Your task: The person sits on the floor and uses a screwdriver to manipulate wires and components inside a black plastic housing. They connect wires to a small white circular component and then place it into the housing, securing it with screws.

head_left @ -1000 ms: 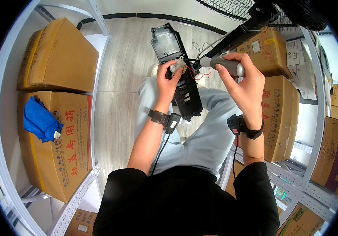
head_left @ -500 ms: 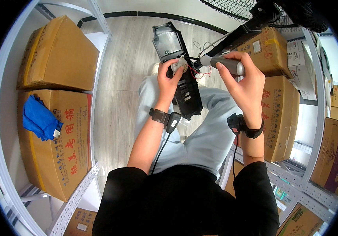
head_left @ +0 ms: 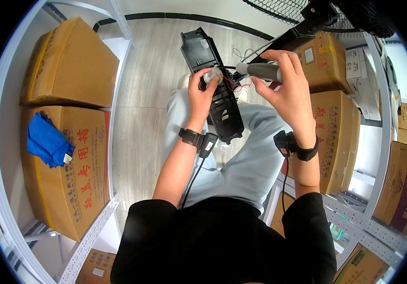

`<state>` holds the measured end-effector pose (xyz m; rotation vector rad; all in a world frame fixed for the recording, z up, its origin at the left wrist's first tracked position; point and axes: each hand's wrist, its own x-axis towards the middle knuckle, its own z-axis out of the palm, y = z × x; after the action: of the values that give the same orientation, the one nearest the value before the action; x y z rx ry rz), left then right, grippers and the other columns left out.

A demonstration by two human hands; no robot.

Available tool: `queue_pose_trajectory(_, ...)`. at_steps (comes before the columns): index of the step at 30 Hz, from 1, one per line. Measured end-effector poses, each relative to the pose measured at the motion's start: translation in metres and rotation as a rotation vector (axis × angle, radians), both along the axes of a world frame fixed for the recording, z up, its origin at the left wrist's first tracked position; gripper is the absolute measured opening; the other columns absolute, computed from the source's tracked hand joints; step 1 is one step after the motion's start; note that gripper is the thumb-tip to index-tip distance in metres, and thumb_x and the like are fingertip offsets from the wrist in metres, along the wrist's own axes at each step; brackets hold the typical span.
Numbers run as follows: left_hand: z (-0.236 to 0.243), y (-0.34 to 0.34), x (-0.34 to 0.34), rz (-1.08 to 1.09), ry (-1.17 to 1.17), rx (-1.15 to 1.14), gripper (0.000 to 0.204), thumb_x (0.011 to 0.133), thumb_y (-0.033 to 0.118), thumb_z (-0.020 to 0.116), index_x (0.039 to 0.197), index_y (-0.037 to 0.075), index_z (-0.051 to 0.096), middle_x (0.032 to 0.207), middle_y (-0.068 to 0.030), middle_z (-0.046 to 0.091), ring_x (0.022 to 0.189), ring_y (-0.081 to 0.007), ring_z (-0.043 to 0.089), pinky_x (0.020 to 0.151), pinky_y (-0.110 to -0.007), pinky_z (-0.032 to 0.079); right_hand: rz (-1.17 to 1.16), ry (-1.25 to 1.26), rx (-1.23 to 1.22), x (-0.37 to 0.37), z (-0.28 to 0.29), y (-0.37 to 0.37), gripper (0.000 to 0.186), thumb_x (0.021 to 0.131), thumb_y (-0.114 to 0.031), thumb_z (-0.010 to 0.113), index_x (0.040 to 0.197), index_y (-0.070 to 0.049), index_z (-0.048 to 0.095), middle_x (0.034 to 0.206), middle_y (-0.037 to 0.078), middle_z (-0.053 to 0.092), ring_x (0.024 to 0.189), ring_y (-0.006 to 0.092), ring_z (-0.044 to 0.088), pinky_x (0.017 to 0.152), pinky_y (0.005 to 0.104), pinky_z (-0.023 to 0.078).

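Note:
My left hand (head_left: 201, 97) is closed on a small round whitish part (head_left: 211, 77) with red wires, which looks like a motor. It sits against a long black plastic housing (head_left: 224, 116) held over my lap, with slots in its lower half. In my right hand (head_left: 288, 90) is a screwdriver (head_left: 260, 71) with a thick grey handle. Thumb and fingers are spread loosely around that handle. Its dark shaft points left at the round part; the tip is too small to make out. The red wires (head_left: 234, 87) trail from the part toward my right thumb.
Cardboard boxes (head_left: 71, 61) fill the shelf at left, with a blue cloth (head_left: 49, 139) on one. More boxes (head_left: 338, 142) stand at right beside metal shelving (head_left: 355, 217). A black stand (head_left: 288, 40) and a wire fan guard (head_left: 279, 12) reach in at upper right.
My right fingers have loosened and spread along the screwdriver handle, with the hand shifted slightly left and up. The housing has tilted a little; my left hand still grips the round part.

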<state>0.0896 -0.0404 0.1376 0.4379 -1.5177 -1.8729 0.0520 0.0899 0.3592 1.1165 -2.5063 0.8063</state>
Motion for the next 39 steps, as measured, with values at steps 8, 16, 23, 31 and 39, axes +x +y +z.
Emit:
queue_pose_trajectory(8,0.003,-0.001,0.001,0.008,-0.009,-0.064,0.027,0.08,0.006,0.071,0.107,0.006,0.065,0.104,-0.0079,0.06,0.099,-0.02,0.059,0.088,-0.03,0.045,-0.11,0.086,0.243,-0.009,0.005,-0.006,0.033,0.081,-0.022,0.074,0.107,-0.01,0.056,0.089,0.01,0.06,0.066,0.0299,0.065,0.056,0.0372,0.053)
queue_pose_trajectory(16,0.003,-0.001,0.002,-0.006,-0.059,-0.075,0.028,0.082,0.007,0.071,0.109,0.003,0.064,0.109,-0.0069,0.063,0.103,-0.0172,0.058,0.092,-0.03,0.043,-0.231,0.015,0.46,-0.016,0.011,-0.016,0.041,0.08,-0.022,0.075,0.113,-0.01,0.054,0.091,0.014,0.06,0.077,0.034,0.065,0.065,0.0395,0.053)
queue_pose_trajectory(23,0.007,-0.003,0.004,0.004,-0.07,-0.088,0.028,0.08,0.007,0.071,0.108,0.004,0.065,0.109,-0.007,0.064,0.104,-0.0187,0.058,0.093,-0.031,0.043,0.208,-0.021,0.201,-0.021,0.015,-0.013,0.041,0.079,-0.016,0.074,0.113,-0.009,0.053,0.098,0.015,0.059,0.078,0.0347,0.065,0.067,0.0413,0.053)
queue_pose_trajectory(31,0.007,-0.002,0.004,0.014,-0.086,-0.063,0.029,0.08,0.009,0.072,0.108,0.005,0.065,0.109,-0.0074,0.063,0.106,-0.0199,0.058,0.094,-0.032,0.043,0.181,0.133,0.241,-0.031,0.012,-0.018,0.039,0.081,-0.016,0.072,0.115,-0.008,0.054,0.102,0.015,0.059,0.079,0.0346,0.066,0.068,0.0407,0.053)
queue_pose_trajectory(39,0.002,-0.003,0.002,0.014,-0.076,-0.045,0.031,0.08,0.011,0.073,0.109,0.006,0.065,0.111,-0.0078,0.063,0.107,-0.0207,0.058,0.095,-0.033,0.042,-0.111,-0.077,0.437,-0.03,0.015,-0.025,0.044,0.081,-0.016,0.073,0.12,-0.013,0.054,0.103,0.016,0.059,0.091,0.0347,0.064,0.074,0.0406,0.052)
